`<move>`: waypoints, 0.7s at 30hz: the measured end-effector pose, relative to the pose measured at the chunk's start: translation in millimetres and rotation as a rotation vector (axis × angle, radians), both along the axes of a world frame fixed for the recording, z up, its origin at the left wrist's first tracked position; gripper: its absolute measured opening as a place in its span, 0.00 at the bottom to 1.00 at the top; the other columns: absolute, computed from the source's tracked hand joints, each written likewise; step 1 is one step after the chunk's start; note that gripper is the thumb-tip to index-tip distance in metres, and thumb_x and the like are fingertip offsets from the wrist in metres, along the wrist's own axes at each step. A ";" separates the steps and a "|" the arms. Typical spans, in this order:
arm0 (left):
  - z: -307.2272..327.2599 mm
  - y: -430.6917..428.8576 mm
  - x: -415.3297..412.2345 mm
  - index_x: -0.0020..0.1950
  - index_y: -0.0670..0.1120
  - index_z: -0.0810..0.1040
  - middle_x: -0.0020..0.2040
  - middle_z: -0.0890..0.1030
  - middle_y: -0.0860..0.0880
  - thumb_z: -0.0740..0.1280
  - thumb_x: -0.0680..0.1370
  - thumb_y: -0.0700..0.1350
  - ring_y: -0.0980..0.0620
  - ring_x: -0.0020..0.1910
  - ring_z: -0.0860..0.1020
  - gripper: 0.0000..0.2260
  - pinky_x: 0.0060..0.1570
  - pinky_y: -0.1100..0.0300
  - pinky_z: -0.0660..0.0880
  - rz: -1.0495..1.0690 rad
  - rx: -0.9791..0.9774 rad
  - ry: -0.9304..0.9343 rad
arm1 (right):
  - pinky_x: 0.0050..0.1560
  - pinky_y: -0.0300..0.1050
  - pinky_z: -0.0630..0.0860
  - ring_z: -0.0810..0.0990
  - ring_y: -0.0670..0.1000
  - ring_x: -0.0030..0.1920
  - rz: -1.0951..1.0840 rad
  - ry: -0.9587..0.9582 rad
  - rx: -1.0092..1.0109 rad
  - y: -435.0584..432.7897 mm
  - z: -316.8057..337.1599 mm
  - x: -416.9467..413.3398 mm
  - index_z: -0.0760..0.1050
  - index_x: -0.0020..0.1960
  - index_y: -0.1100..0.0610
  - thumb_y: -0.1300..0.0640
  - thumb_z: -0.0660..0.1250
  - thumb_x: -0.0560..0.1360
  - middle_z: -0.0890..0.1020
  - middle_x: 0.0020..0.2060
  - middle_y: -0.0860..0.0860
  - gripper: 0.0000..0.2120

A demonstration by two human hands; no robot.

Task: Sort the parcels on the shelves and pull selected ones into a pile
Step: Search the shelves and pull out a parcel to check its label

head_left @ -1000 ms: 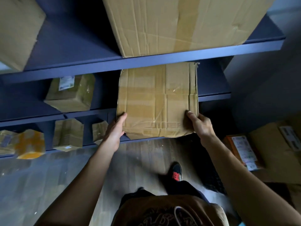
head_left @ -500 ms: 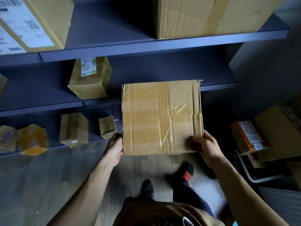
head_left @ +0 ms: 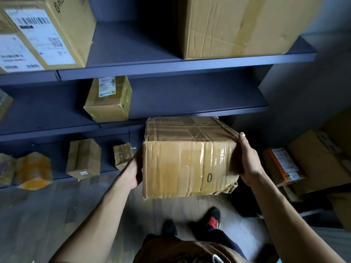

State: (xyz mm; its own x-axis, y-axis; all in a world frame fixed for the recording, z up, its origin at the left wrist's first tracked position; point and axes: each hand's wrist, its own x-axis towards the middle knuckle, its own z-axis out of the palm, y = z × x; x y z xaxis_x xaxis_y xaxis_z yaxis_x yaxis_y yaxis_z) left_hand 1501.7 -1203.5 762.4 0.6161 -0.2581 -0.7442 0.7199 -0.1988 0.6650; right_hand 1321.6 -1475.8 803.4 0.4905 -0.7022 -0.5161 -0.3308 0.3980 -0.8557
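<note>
A worn, taped cardboard parcel (head_left: 187,160) marked "0" hangs in front of the dark blue shelves (head_left: 190,62), clear of them. My left hand (head_left: 135,168) grips its left side, mostly hidden behind the box. On the right side my right hand (head_left: 247,158) holds it, thumb on the top corner. The parcel is tilted so that its front face and top both show.
Large boxes (head_left: 228,25) and a labelled box (head_left: 41,33) sit on the top shelf. A medium parcel (head_left: 109,99) is on the middle shelf; several small parcels (head_left: 83,158) stand on the bottom one. A pile of boxes (head_left: 313,164) lies at the right on the floor.
The parcel has come off the middle shelf, moved down and toward me, and tipped so its front face shows. Both hands kept their hold on its sides.
</note>
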 end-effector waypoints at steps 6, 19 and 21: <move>17.9 -9.7 -0.2 0.74 0.49 0.73 0.72 0.74 0.52 0.72 0.66 0.75 0.49 0.72 0.70 0.45 0.77 0.42 0.63 -0.152 -0.011 -0.156 | 0.44 0.48 0.73 0.77 0.54 0.43 -0.308 0.113 -0.173 -1.9 5.9 0.1 0.78 0.47 0.60 0.46 0.66 0.80 0.78 0.39 0.53 0.16; 45.7 22.1 50.5 0.51 0.46 0.79 0.52 0.82 0.43 0.58 0.87 0.51 0.45 0.48 0.80 0.14 0.45 0.52 0.77 -0.039 0.068 -0.216 | 0.49 0.54 0.80 0.82 0.60 0.45 -0.236 0.096 0.033 -0.8 18.1 -7.4 0.80 0.50 0.60 0.43 0.65 0.81 0.83 0.45 0.58 0.19; 47.3 21.0 49.6 0.47 0.45 0.81 0.47 0.82 0.43 0.60 0.86 0.53 0.45 0.44 0.80 0.16 0.42 0.52 0.76 -0.023 0.058 -0.180 | 0.59 0.59 0.78 0.82 0.62 0.54 -0.304 0.169 -0.006 0.7 8.5 -2.1 0.81 0.56 0.59 0.42 0.63 0.81 0.84 0.53 0.59 0.20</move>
State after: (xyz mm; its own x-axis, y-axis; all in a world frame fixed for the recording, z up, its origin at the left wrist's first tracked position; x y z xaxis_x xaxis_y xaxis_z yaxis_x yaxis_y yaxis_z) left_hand 1551.4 -1182.5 809.7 0.7349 -0.2336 -0.6367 0.5854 -0.2556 0.7694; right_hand 1319.5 -1475.1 811.8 0.1666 -0.8065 -0.5673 -0.3348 0.4949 -0.8019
